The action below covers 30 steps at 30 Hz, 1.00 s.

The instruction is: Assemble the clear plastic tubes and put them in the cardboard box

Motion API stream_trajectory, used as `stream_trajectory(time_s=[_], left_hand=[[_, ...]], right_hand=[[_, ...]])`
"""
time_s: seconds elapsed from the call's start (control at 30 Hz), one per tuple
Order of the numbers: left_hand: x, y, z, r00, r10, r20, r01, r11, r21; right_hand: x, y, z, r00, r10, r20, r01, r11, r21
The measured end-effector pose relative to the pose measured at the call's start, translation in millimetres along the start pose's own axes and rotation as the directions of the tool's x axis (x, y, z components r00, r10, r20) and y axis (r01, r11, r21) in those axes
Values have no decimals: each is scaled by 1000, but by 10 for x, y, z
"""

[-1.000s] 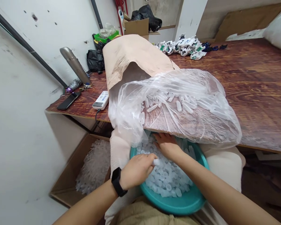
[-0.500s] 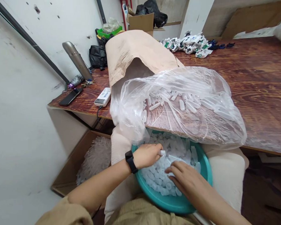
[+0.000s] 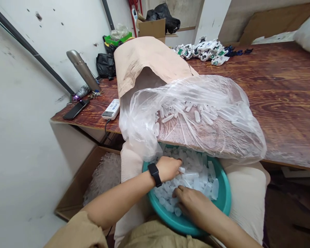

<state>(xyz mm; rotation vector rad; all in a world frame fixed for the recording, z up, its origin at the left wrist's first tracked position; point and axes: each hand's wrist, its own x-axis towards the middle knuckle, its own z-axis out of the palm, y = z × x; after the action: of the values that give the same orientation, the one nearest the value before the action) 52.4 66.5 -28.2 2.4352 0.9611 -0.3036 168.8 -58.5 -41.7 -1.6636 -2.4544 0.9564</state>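
A teal basin (image 3: 223, 213) sits between my knees, filled with small translucent plastic caps (image 3: 167, 205) and longer translucent plastic tubes (image 3: 215, 189). Over the middle of the basin, my left hand (image 3: 169, 168), with a black watch at its wrist, is closed on a small translucent plastic piece (image 3: 181, 169) whose end sticks out past the fingers. My right hand (image 3: 192, 203) is lower, its fingers bent down into the caps at the near side. Its fingertips are partly hidden, and what they hold, if anything, does not show.
Behind the basin a clear plastic bag (image 3: 196, 134) of tubes spills from a paper sack (image 3: 155, 51) on the wooden table (image 3: 286, 89). A phone (image 3: 76, 109), a white device (image 3: 111, 109) and a metal flask (image 3: 82, 70) stand left. A cardboard box (image 3: 69, 196) of plastic pieces is below.
My right hand has moved down and left into the caps, its fingers curling. My left hand has shifted slightly right, still holding the small piece. The view has turned a little.
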Motion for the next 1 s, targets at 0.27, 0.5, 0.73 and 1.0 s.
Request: stream_trajectory(time_s=[0.27, 0.5, 0.73, 1.0], left_hand=[[-572, 0, -99, 996, 29, -79, -51, 954, -297], [-855, 144, -19, 995, 41, -88, -86, 789, -609], [-988, 102, 34, 992, 46, -115, -103, 821, -562], [-1044, 142, 127, 957, 200, -208, -268, 885, -381]], right_hand=[[-272, 392, -158, 868, 231, -439, -18, 899, 437], [-298, 175, -231, 843, 312, -437, 77, 735, 674], [-437, 83, -239, 844, 144, -517, 192, 819, 541], [-546, 116, -126, 842, 39, -538, 238, 868, 435]])
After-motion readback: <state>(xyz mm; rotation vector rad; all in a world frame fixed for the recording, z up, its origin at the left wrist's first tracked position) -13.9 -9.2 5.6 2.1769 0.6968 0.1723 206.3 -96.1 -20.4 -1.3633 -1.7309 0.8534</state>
